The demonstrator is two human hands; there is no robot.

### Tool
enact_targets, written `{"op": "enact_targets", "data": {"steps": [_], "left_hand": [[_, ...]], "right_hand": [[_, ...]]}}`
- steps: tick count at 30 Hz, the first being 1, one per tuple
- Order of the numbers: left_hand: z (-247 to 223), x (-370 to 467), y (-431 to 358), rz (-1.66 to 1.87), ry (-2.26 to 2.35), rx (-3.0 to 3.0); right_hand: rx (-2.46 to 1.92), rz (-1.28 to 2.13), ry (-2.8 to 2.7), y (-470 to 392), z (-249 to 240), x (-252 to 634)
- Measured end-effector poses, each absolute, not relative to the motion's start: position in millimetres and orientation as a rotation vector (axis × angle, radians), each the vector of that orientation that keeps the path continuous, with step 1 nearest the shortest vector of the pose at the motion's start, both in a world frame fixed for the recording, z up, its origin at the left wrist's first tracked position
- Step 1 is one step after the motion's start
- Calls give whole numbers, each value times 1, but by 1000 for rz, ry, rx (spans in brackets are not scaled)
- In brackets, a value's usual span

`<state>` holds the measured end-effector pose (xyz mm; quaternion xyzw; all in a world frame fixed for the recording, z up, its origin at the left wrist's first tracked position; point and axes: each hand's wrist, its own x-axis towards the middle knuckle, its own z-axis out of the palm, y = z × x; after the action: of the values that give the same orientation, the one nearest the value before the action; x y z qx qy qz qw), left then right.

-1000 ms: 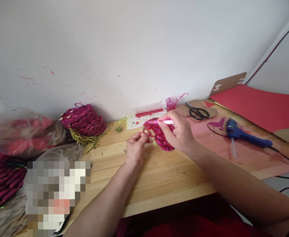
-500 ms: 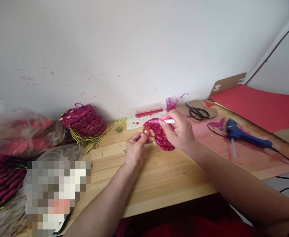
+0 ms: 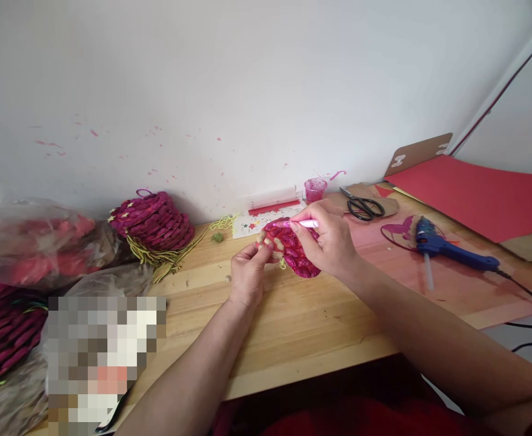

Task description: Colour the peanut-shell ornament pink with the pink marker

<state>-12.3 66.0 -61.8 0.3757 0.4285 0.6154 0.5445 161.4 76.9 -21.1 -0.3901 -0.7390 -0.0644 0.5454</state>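
My left hand (image 3: 248, 269) pinches the left edge of a red craft piece (image 3: 299, 257) covered with bumpy, shell-like lumps. Most lumps are glossy magenta; those beside my left thumb are bare tan. Between the thumb and fingers of my right hand (image 3: 327, 237) is a slim paintbrush (image 3: 309, 223), white-handled with a magenta-smeared front end. Its tip points left, over the upper part of the piece; whether it touches the lumps I cannot tell. A short yellow-green string hangs from the lower edge. My right hand hides the piece's right side.
Behind stand a pink-stained cup (image 3: 315, 190) and a star-dotted white sheet (image 3: 252, 226). Black scissors (image 3: 363, 206), a blue glue gun (image 3: 452, 249) and red card (image 3: 479, 194) lie right. Left are a magenta braided bundle (image 3: 157, 221) and plastic bags (image 3: 34, 242).
The paintbrush and my right hand have shifted very slightly left over the craft piece. My left hand keeps its pinch on the edge. The whole view has drifted a little.
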Motion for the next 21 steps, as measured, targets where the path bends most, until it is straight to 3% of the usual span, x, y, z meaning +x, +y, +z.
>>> {"op": "enact_targets", "data": {"steps": [21], "left_hand": [[-61, -13, 66, 1471, 1036, 895]], "right_hand": [[-969, -92, -1760, 77, -22, 161]]}}
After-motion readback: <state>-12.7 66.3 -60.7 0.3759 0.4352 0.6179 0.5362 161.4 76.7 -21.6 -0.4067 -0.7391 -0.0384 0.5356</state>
